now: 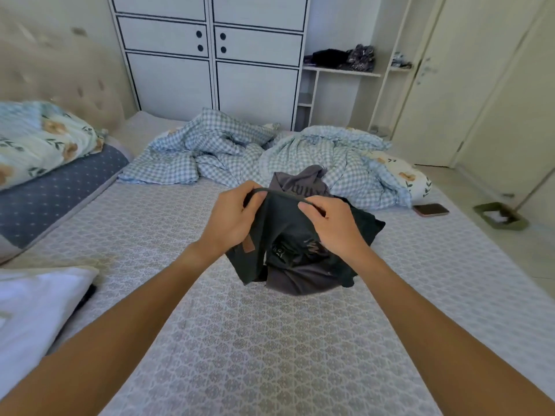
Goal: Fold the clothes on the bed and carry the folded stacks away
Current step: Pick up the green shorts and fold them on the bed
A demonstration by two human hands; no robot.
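Dark grey-green crumpled cotton garment hung above grey patterned bed, lifted clear to find its shape. Your left hand and right hand each kept closed pinch grip on hem, near together, so edge stretched taut between them.

This was a bedroom in a home. A wide bed with a patterned grey sheet filled the near ground, a padded headboard at far left above stacked pillows. A rumpled blue checked duvet lay across the far side. Behind stood a white wardrobe, open shelves with clothes, and cream doors at right.
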